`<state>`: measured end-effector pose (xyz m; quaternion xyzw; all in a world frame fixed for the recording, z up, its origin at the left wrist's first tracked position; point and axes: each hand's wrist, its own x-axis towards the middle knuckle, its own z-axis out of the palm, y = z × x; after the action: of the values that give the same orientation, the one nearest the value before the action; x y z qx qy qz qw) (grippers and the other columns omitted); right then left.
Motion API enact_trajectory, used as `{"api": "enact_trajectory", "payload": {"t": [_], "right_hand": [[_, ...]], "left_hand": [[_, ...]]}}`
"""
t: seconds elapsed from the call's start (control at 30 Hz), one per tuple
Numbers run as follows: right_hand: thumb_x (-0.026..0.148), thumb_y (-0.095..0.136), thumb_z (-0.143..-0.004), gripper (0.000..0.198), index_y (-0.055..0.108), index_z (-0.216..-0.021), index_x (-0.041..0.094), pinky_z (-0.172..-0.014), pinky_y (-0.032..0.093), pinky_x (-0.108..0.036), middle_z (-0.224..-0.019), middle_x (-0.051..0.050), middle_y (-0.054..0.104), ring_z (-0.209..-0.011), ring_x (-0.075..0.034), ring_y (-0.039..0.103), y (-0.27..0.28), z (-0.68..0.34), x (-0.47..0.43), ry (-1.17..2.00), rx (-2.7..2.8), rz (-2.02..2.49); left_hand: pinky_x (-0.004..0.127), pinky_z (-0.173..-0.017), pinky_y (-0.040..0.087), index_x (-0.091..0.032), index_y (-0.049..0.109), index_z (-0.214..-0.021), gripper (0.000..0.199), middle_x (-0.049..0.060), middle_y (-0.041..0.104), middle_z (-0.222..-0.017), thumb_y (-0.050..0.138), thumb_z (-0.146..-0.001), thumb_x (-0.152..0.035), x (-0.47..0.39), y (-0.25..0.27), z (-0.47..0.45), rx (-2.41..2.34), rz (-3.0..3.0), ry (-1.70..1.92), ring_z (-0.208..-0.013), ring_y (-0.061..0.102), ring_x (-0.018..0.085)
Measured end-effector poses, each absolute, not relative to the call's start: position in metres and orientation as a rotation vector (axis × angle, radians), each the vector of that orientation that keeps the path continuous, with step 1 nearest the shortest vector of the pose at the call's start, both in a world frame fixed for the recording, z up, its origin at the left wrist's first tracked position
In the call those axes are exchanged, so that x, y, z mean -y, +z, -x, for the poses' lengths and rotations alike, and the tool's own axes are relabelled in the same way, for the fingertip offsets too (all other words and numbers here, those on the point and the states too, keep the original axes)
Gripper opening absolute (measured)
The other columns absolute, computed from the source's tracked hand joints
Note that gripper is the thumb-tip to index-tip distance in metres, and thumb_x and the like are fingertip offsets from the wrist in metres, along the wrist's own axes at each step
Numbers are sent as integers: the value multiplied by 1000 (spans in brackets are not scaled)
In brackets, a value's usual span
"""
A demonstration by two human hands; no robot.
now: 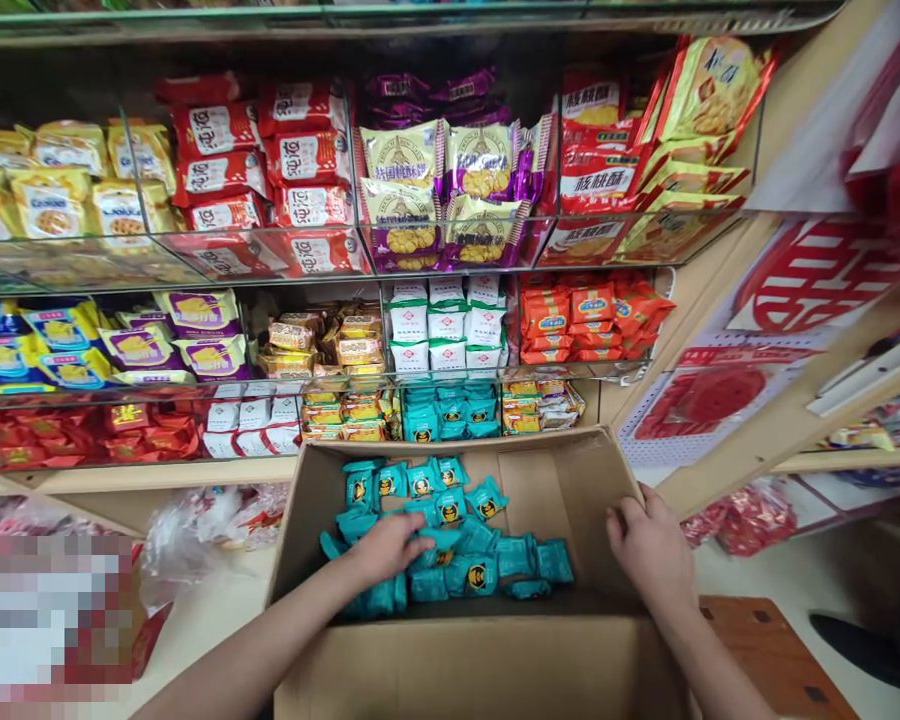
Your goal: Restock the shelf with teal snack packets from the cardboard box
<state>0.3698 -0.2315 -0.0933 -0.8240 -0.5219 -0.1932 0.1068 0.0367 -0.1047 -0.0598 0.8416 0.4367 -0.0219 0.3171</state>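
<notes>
An open cardboard box (465, 665) stands in front of the shelves, its bottom partly covered with small teal snack packets (476, 577) bearing a dark round emblem. My left hand (386, 548) reaches inside, thumb and fingers closed at a teal packet (441, 545) on top of the pile; the fingers partly cover it. Over the box's right wall my right hand (652, 545) is curled, gripping the cardboard. More teal packets (450, 412) fill a compartment of the lowest shelf, directly behind the box.
Clear-fronted shelves hold red packets (225, 175), cream biscuit packets (401, 165), white packets (448, 322) and orange packets (592, 310). Plastic bags (202, 530) lie under the shelf at left. A brown wooden stool (776, 655) is at right, near a dark shoe (862, 645).
</notes>
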Motion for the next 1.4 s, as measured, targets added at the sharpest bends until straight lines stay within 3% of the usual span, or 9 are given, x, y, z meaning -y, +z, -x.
{"api": "enact_trajectory", "payload": {"t": [0.13, 0.27, 0.43, 0.57, 0.77, 0.9, 1.0, 1.2, 1.4], "right_hand": [[26, 48, -80, 18, 62, -81, 14, -79, 43, -40, -109, -16, 51, -92, -26, 51, -90, -371, 232, -546, 1521, 2378], [32, 50, -80, 22, 63, -80, 15, -90, 32, -54, -119, -16, 48, -115, -35, 37, -70, -342, 228, -455, 1404, 2111], [44, 52, -78, 46, 48, -117, 18, -81, 46, -39, -109, -12, 58, -94, -22, 57, -43, -264, 223, 773, 1192, 1465], [44, 56, -77, 36, 55, -101, 18, -77, 48, -32, -99, -8, 63, -90, -21, 59, -40, -224, 223, 1178, 1039, 1233], [47, 52, -78, 35, 59, -97, 18, -76, 48, -32, -104, -10, 60, -90, -21, 59, -44, -230, 227, 1008, 1128, 1347], [46, 52, -77, 32, 62, -89, 19, -91, 38, -42, -111, -12, 55, -103, -26, 50, -53, -305, 229, 124, 1396, 1758], [45, 42, -80, 37, 58, -90, 14, -86, 37, -49, -103, -17, 55, -99, -30, 49, -76, -361, 230, -391, 1387, 1960], [34, 42, -81, 25, 58, -82, 16, -75, 45, -40, -108, -17, 48, -90, -27, 51, -107, -378, 232, -507, 1536, 2153], [30, 42, -81, 25, 62, -76, 16, -77, 45, -40, -108, -17, 46, -90, -27, 50, -99, -371, 230, -570, 1539, 2169]], "left_hand": [[26, -61, 42, -18, 43, -70, 36, -3, 50, -61, 45, -77, -53, 111, -53, -46, -1072, -1745, 474, -62, 52, 14], [24, -59, 43, -18, 42, -71, 42, -4, 51, -58, 50, -72, -59, 127, -41, -64, -974, -1417, 601, -58, 54, 13], [23, -56, 41, -18, 43, -70, 42, -5, 49, -55, 53, -71, -59, 146, -30, -80, -866, -1384, 631, -55, 51, 10], [21, -57, 40, -17, 45, -74, 40, -4, 50, -66, 60, -69, -54, 163, -32, -84, -810, -1324, 665, -60, 49, 9], [24, -66, 43, -17, 47, -80, 34, 2, 57, -80, 65, -68, -44, 171, -42, -82, -749, -1242, 689, -77, 53, 14], [26, -70, 43, -17, 52, -85, 29, 2, 58, -79, 61, -72, -41, 132, -19, -73, -1040, -1667, 937, -75, 54, 15], [28, -80, 44, -17, 51, -104, 33, 6, 60, -97, 53, -79, -39, 83, 8, -74, -1185, -2011, 988, -88, 55, 18], [27, -86, 42, -14, 49, -111, 29, 11, 59, -110, 46, -84, -23, 3, 15, -119, -1286, -2521, 158, -102, 55, 20], [36, -80, 45, -11, 51, -108, 29, 18, 59, -107, 49, -80, -18, -27, 0, -180, -1259, -2642, -121, -98, 58, 28]]}}
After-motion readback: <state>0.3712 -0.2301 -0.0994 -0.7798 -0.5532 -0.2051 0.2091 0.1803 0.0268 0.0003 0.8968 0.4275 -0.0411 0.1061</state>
